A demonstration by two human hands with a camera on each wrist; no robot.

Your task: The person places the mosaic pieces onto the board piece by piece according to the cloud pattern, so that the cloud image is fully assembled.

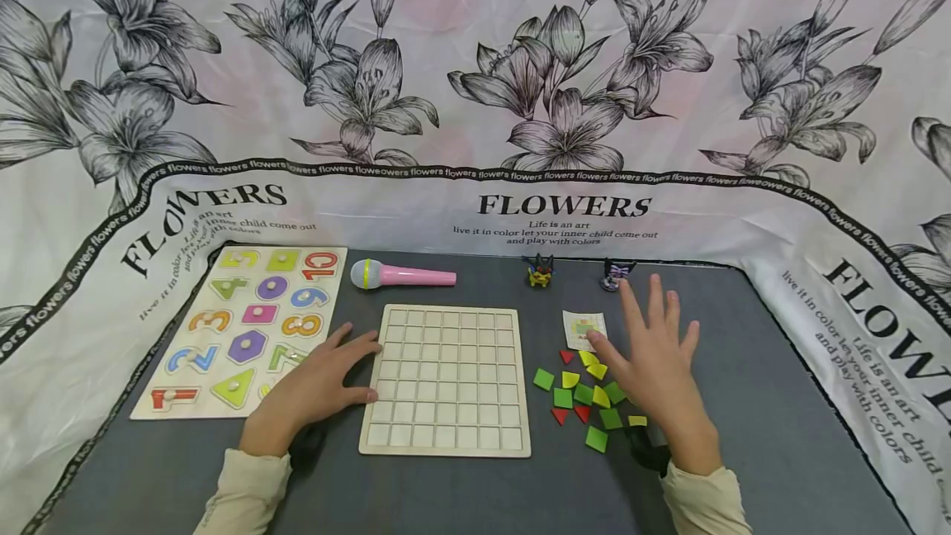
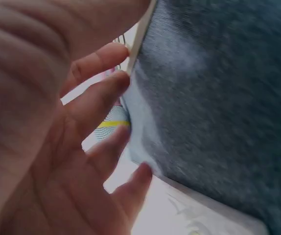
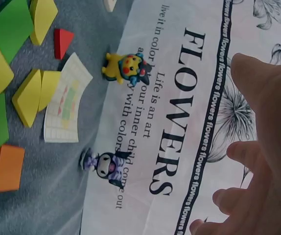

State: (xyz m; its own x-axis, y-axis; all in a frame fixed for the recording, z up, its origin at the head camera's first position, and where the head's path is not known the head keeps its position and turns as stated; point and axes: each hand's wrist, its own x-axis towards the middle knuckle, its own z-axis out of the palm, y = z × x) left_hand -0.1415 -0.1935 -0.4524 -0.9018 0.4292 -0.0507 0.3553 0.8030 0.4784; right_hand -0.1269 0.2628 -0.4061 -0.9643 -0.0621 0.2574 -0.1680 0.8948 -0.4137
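A pale wooden grid board (image 1: 446, 380) lies flat in the middle of the table. At its left edge rests my left hand (image 1: 308, 393), thumb and fingertips against the rim, fingers loosely extended. My right hand (image 1: 664, 374) is held with fingers spread, over the right side of a scatter of small tiles, and nothing is in it. Among the tiles are green squares (image 1: 596, 438), yellow pieces (image 1: 570, 380), red triangles (image 1: 567, 357) and an orange piece (image 3: 10, 168). A small pattern card (image 3: 68, 105) lies beyond the tiles; in the head view, the right thumb overlaps its edge.
A number-and-shape puzzle board (image 1: 245, 312) lies at the left, partly behind the left hand. Along the back are a pink toy microphone (image 1: 416, 276), a yellow figurine (image 1: 540, 271) and a purple-and-black figurine (image 3: 105, 165). A flower-printed cloth (image 1: 401, 213) rises behind the grey table.
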